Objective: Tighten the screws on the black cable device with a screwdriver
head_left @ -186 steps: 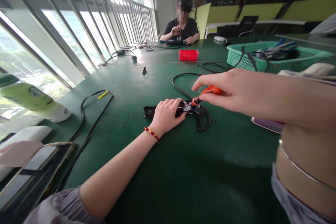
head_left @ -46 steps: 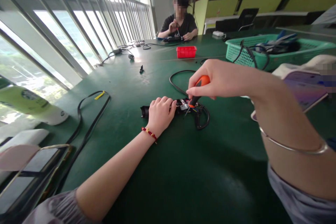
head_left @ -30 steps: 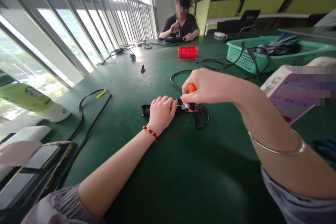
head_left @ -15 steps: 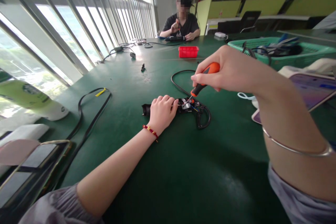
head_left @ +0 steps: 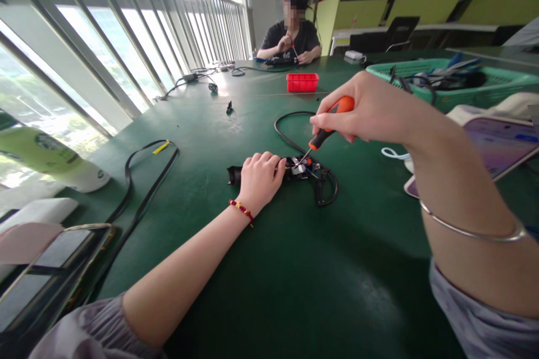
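My left hand [head_left: 261, 178] is wrapped over the middle of a black tube-shaped electrical device [head_left: 300, 169], pressing it to the table. Its right part is open, showing wires and a silvery piece inside. A black cord [head_left: 336, 189] loops from that end. In my right hand [head_left: 357, 112] is an orange-and-black screwdriver [head_left: 324, 133], tilted, held between thumb and fingers. The screwdriver's shaft reaches down into the open part of the device; exactly what the tip touches is too small to make out.
A red bin [head_left: 302, 82] stands farther back, and a green basket [head_left: 446, 81] of tools and cables at right. A small black part [head_left: 229, 107] lies beyond my left hand. Left are a black strap [head_left: 151, 196], phone [head_left: 59, 269] and cup [head_left: 50, 160]. A person [head_left: 290, 36] works opposite.
My right hand and the screwdriver have shifted very slightly to the right and up. My left hand and the device stay put. The person opposite has lowered their tool hand slightly.
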`<move>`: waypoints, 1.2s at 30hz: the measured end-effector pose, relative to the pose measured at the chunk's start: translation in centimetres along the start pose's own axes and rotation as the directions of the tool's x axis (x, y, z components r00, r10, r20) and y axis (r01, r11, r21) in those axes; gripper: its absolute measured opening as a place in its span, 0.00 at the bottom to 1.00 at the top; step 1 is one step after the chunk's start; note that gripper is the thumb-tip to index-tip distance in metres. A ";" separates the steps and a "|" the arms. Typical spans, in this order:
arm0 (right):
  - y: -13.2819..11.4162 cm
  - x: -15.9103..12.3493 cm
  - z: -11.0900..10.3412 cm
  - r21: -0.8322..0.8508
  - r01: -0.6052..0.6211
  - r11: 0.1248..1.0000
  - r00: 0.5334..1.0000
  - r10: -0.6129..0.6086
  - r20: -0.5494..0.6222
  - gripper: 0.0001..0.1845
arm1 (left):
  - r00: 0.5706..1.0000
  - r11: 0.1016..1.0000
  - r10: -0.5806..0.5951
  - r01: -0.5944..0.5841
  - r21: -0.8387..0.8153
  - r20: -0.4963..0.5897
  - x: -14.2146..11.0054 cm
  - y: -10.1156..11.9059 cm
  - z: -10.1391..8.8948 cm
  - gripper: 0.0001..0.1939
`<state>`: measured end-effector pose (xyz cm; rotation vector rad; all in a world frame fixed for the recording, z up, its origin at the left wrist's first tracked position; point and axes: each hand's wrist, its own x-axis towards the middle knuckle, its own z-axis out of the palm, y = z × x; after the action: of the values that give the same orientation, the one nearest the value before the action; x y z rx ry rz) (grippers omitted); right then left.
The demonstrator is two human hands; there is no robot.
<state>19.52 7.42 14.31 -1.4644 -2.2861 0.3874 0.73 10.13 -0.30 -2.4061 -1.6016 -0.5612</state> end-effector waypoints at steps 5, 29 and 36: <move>0.1 0.2 0.0 -0.002 -0.025 1.000 1.000 0.025 0.019 0.16 | 1.000 1.000 0.003 -0.003 0.003 -0.007 0.0 0.0 0.0 0.21; 0.1 -0.1 0.1 0.102 -0.006 0.995 0.994 -0.005 0.110 0.22 | 1.000 1.000 0.000 0.000 0.010 0.003 0.0 0.1 -0.1 0.20; 0.9 -1.6 -0.8 -0.025 0.024 0.999 0.987 -0.020 0.158 0.17 | 1.000 1.000 0.002 -0.002 0.020 0.000 0.0 0.0 0.1 0.20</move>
<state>21.23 6.37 14.35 -1.4678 -2.4371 0.4832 0.73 10.17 -0.36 -2.3932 -1.5966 -0.5418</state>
